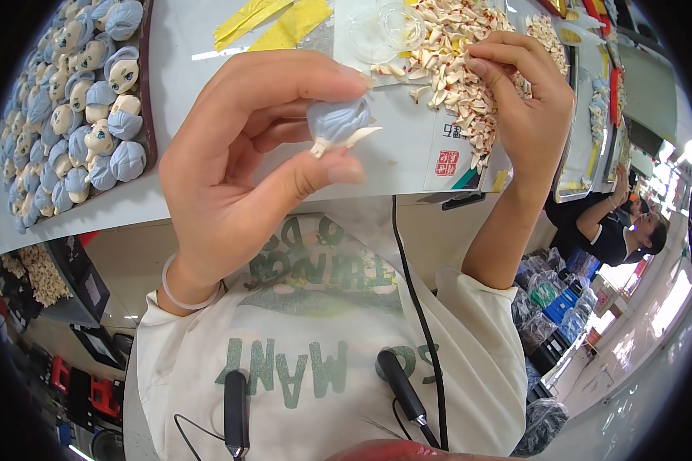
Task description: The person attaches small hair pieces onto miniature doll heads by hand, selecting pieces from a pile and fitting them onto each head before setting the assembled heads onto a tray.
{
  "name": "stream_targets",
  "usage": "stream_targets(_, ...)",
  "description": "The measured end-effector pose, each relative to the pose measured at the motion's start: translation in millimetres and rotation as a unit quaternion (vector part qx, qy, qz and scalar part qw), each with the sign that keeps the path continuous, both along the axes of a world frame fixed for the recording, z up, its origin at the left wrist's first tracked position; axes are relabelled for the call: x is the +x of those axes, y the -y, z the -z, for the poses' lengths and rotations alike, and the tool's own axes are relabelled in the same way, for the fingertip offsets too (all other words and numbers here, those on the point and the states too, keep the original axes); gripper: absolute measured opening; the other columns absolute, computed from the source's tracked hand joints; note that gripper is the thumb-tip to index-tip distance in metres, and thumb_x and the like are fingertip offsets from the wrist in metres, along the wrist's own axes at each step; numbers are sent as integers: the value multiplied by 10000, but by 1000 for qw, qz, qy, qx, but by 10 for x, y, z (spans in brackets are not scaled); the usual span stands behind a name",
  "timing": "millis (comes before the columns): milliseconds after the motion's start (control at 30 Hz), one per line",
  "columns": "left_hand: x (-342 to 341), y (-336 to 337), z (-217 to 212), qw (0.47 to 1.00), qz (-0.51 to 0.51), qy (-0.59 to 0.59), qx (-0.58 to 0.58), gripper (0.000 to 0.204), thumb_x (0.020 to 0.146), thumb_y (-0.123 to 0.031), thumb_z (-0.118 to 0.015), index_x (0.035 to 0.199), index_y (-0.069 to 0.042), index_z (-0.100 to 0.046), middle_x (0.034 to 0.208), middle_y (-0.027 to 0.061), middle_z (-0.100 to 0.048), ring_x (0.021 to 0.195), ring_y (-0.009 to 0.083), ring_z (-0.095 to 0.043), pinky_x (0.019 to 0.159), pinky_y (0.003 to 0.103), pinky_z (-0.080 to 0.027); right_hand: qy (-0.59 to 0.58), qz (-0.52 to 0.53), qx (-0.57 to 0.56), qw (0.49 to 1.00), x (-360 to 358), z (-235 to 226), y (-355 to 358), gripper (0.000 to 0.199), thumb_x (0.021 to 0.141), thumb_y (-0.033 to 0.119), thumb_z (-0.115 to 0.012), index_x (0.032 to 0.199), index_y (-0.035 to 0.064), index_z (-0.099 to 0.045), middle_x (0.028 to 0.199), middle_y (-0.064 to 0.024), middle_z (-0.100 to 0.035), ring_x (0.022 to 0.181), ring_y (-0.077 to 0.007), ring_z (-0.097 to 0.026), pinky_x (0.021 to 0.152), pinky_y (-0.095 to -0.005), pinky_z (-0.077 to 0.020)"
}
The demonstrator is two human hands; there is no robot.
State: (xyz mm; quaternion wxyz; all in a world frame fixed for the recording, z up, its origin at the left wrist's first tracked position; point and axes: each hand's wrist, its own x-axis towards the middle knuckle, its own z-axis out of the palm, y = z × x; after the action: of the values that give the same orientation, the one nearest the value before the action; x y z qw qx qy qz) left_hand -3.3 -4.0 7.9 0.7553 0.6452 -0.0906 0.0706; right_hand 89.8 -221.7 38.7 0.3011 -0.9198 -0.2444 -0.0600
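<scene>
Pale-blue, the moulded piece (pixel 338 119) sits pinched by the left hand (pixel 234 154) above the desk (pixel 396 169), far side hidden, cream spike (pixel 365 136) pointing right, slightly upward. Whether the right hand (pixel 534 100), at the cream pieces (pixel 454 77), grips any, I cannot tell.

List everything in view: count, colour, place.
Tray: one, brown rim, upper left
Doll heads: many, light-blue and cream, in the tray
Held doll head: one, light-blue and cream, upper centre
Pointed pieces: many, cream with reddish ends, heaped upper right
Tape strips: two, yellow, top
Round dishware: clear plastic, top centre, count unclear
Table: one, pale grey, top
Cable: one, black, centre
Slim objects: two, black, bottom centre
Co-worker: one, dark top, far right
Wrapped bundles: several, mixed colours, right
Shirt: one, off-white, green print, bottom
Left hand: one, upper left, pinching the held doll head
Right hand: one, upper right, at the pointed pieces
</scene>
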Motion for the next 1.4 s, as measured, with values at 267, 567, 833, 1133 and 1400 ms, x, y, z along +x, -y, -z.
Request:
stream_targets(267, -7, -17, -1, 1000, 13, -7, 2, 385, 694, -21, -655, 1027, 55, -479, 1014, 168, -503, 805, 211, -597, 670, 242, -516, 74, -52, -82, 993, 52, -12, -91, 56, 701, -24, -590, 753, -18, -571, 779, -70, -577, 701, -165, -548, 643, -232, -423)
stream_targets(567, 17, -1, 72, 999, -10, 44, -23, 347, 738, -49, -622, 1044, 34, -480, 1050, 177, -502, 895, 234, -574, 709, 264, -514, 146, -61, -117, 980, 78, 13, -29, 47, 735, -8, -560, 782, -14, -567, 818, -80, -580, 754, -179, -541, 670, -240, -410)
stream_targets(833, -10, 41, -32, 998, -23, -10, -66, 299, 751, -15, -594, 1025, 16, -476, 1036, 168, -501, 887, 235, -562, 728, 275, -501, 36, -57, -19, 998, -58, -68, -28, 186, 653, 3, -616, 829, 57, -636, 801, -63, -576, 746, -187, -545, 652, -275, -426)
stream_targets(1133, 40, -47, 66, 996, -17, 71, 56, 282, 726, 34, -586, 983, -7, -476, 1010, 151, -498, 904, 224, -547, 716, 257, -456, 109, -90, -67, 988, -44, 34, 4, 142, 632, 26, -642, 770, 43, -611, 792, -53, -559, 728, -220, -516, 630, -301, -410)
stream_targets(1400, 19, -28, 28, 1000, -16, 7, -24, 247, 717, 22, -602, 935, 3, -488, 1009, 162, -501, 909, 241, -545, 764, 289, -447, 157, -56, 17, 986, -26, 31, 46, 82, 682, -8, -612, 760, 5, -588, 771, -65, -599, 706, -178, -548, 642, -258, -431)
